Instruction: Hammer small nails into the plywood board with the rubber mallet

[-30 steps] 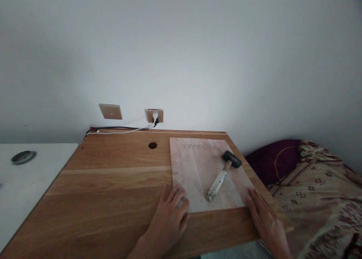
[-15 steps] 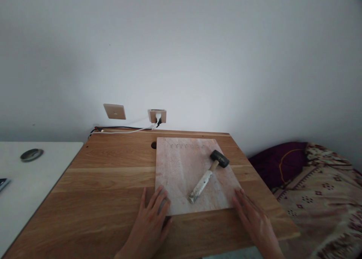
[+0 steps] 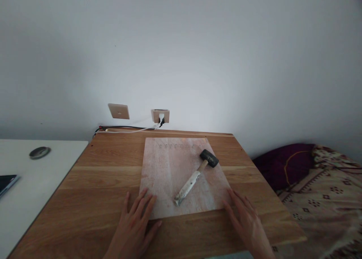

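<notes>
A pale pinkish stone slab (image 3: 169, 168) lies flat on a wooden desk (image 3: 102, 187). On the slab rests a mallet (image 3: 195, 176) with a black head and a paint-stained wooden handle, lying diagonally. My left hand (image 3: 134, 225) lies flat with fingers spread, its fingertips on the slab's near left corner. My right hand (image 3: 246, 223) lies flat and open against the slab's near right corner. Neither hand holds anything.
A white table (image 3: 25, 187) adjoins the desk on the left, with a dark round object (image 3: 40, 152) and a dark flat device (image 3: 7, 182). Wall sockets (image 3: 160, 116) with cables (image 3: 124, 129) sit behind the desk. A bed with patterned cloth (image 3: 322, 191) lies to the right.
The slab, with the mallet on it, has slid leftwards across the desk and now covers the cable hole. Both hands moved left with it, staying at its near corners.
</notes>
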`<state>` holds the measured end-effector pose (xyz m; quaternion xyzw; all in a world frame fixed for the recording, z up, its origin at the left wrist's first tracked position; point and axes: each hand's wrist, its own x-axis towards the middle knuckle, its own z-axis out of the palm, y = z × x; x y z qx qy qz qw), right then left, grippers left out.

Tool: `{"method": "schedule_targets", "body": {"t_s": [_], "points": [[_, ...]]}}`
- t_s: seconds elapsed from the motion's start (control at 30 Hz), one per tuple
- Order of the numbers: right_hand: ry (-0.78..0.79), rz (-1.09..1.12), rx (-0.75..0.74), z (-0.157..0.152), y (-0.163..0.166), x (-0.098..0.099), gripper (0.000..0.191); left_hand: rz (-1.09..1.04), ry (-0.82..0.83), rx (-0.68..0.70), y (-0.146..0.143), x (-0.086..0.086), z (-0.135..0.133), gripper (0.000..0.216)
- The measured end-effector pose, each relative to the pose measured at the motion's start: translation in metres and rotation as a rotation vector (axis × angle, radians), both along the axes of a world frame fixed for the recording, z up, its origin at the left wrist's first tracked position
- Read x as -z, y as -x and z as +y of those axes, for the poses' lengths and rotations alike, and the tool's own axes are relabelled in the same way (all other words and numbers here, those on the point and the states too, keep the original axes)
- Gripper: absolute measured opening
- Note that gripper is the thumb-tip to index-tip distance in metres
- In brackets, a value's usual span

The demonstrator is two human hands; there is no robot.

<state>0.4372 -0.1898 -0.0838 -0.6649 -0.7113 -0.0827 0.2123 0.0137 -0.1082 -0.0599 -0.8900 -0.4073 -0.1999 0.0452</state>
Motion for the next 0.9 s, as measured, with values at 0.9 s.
{"method": "schedule_targets", "body": {"t_s": [0.9], "points": [[0.009,0.132,-0.073,0.008,0.024,-0.015,0.036,-0.064,-0.032,-0.107,0.038,0.001,-0.003,0.051]]}}
